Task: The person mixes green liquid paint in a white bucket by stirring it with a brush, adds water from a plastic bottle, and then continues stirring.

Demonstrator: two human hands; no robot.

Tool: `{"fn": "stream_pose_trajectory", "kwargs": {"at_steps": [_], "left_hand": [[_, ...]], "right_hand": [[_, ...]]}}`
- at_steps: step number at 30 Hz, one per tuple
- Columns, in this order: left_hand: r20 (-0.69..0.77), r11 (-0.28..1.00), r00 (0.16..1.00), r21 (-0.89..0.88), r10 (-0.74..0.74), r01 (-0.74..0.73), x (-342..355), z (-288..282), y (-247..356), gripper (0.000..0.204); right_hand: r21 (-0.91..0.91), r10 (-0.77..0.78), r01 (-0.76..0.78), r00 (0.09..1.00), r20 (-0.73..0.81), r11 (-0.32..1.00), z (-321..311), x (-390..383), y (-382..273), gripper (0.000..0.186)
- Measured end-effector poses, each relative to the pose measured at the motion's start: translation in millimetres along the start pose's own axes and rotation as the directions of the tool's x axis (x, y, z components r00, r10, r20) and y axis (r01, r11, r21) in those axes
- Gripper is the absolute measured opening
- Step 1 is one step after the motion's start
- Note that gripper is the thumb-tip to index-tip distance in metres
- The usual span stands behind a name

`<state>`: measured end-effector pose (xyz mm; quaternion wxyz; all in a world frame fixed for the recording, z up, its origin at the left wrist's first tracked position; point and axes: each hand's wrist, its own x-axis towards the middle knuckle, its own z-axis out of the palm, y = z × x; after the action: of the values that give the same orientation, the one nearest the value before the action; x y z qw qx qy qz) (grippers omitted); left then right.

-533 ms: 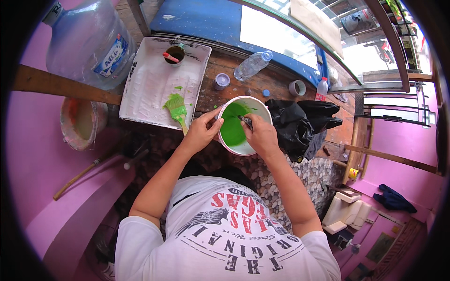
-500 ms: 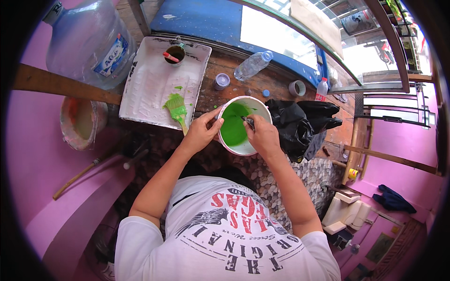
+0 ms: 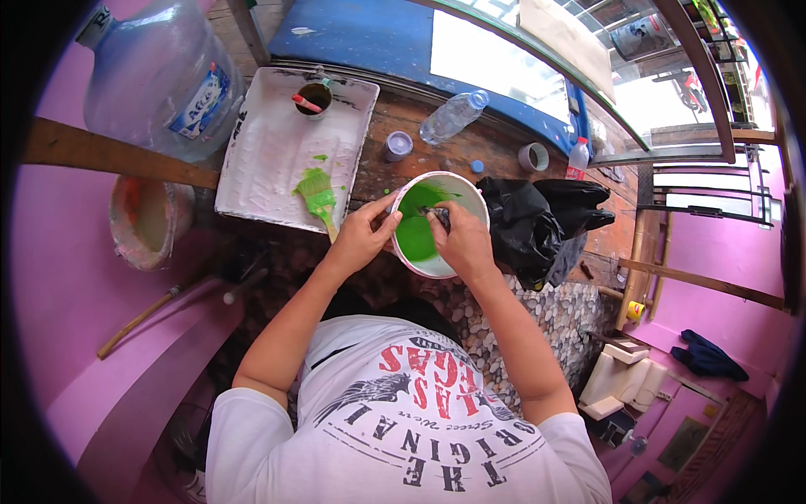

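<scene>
A white bucket [image 3: 476, 204] of green paint [image 3: 415, 238] is in front of me, tipped a little toward me. My left hand [image 3: 363, 234] closes on its left rim, thumb near the edge. With closed fingers, my right hand [image 3: 465, 244] grips a dark-handled tool [image 3: 442, 216] inside the bucket. The tool's lower end dips toward the paint, so its kind cannot be made out. To the left, a paintbrush [image 3: 316, 193] coated in green lies on the near right part of a white paint tray [image 3: 273, 139].
A can [image 3: 315, 94] with a red-handled tool stands in the tray. Black plastic bags [image 3: 525, 223] lie right of the bucket. Beyond it are a clear bottle [image 3: 453, 118], a small purple-white container [image 3: 398, 146], a blue cap [image 3: 477, 166] and a tape roll [image 3: 532, 157]. A large water jug [image 3: 138, 84] is far left.
The dark tool's end has shifted slightly left within the paint as my right hand turned a little. The bucket has moved very slightly; my left hand keeps its hold.
</scene>
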<state>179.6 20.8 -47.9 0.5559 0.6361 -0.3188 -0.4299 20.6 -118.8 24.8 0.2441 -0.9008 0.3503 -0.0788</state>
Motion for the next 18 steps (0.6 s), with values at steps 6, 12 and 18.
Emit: {"fn": "stream_pose_trajectory", "kwargs": {"at_steps": [6, 12, 18], "left_hand": [[-0.004, 0.999, 0.999, -0.015, -0.041, 0.041, -1, 3, 5, 0.048], [0.009, 0.999, 0.999, -0.027, -0.038, 0.038, 0, 1, 5, 0.048], [-0.003, 0.998, 0.999, -0.029, -0.051, 0.051, -1, 0, 9, 0.048]], "right_hand": [[-0.120, 0.056, -0.064, 0.996, -0.067, 0.991, -6, -3, 23, 0.023], [-0.011, -0.080, 0.079, 0.996, -0.026, 0.997, 11, 0, -1, 0.022], [0.106, -0.028, 0.007, 0.980, 0.196, 0.994, 3, -15, -21, 0.026]]}}
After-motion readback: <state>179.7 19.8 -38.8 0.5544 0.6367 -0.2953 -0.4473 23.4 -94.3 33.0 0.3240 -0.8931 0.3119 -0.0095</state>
